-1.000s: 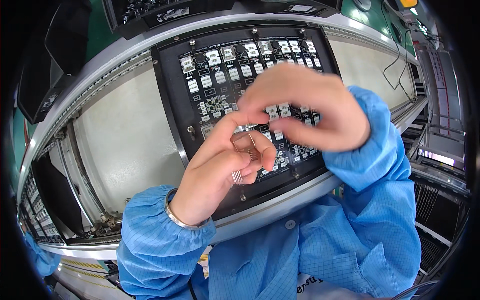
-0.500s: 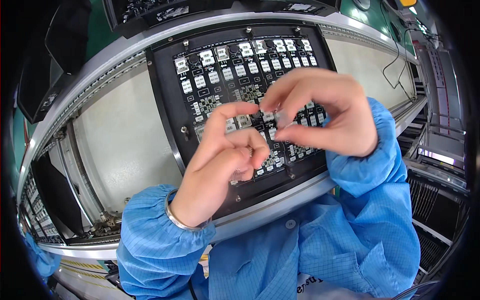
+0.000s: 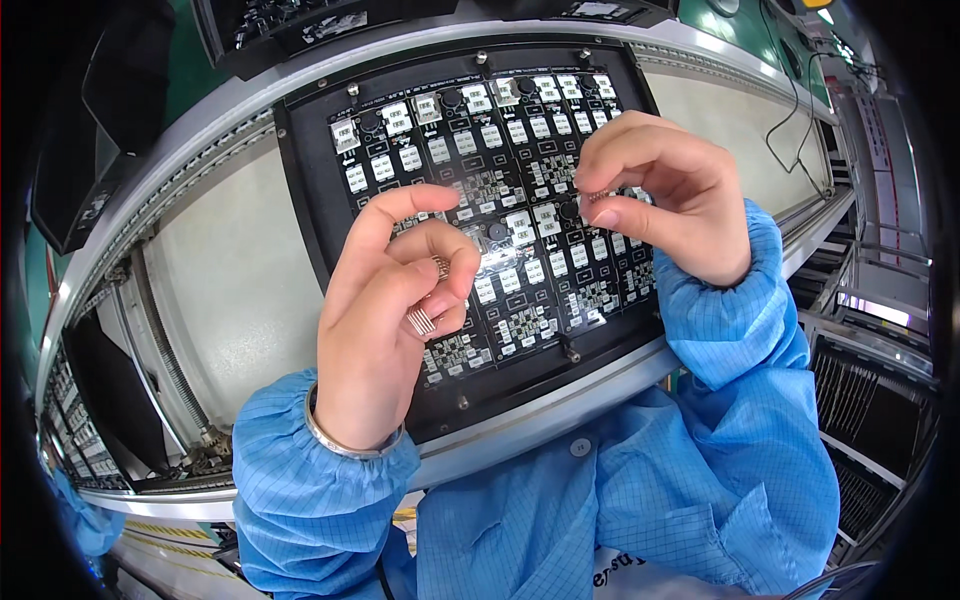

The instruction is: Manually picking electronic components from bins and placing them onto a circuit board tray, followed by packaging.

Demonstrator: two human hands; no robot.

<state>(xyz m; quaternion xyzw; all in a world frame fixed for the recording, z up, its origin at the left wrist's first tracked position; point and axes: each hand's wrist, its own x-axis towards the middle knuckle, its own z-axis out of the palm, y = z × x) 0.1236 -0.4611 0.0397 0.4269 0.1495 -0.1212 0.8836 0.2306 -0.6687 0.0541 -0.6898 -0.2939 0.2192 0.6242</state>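
A panel of dark circuit boards (image 3: 470,188) with white connectors and round black parts sits in a black carrier tray (image 3: 308,215). Over its left part, my left hand (image 3: 372,305) has the thumb and lower fingers curled around small ribbed metallic pieces (image 3: 421,321), while its index finger arcs out above the boards. My right hand (image 3: 690,205) hovers over the panel's right side. Between its thumb and fingertips is a tiny part with a row of metallic ridges (image 3: 598,196); its exact kind cannot be made out. Both hands appear raised off the boards.
The tray lies across a conveyor with metal side rails (image 3: 560,400) and pale plates (image 3: 245,290). Small screw posts (image 3: 572,352) stand up along the tray's edges. Black bins (image 3: 290,30) stand at the back. A thin black cable (image 3: 797,140) hangs at the right.
My hands have moved apart: the left toward the left, the right slightly away to the right. The tray has shifted slightly left. The right hand's pinch continues, and its ridged part now shows more clearly.
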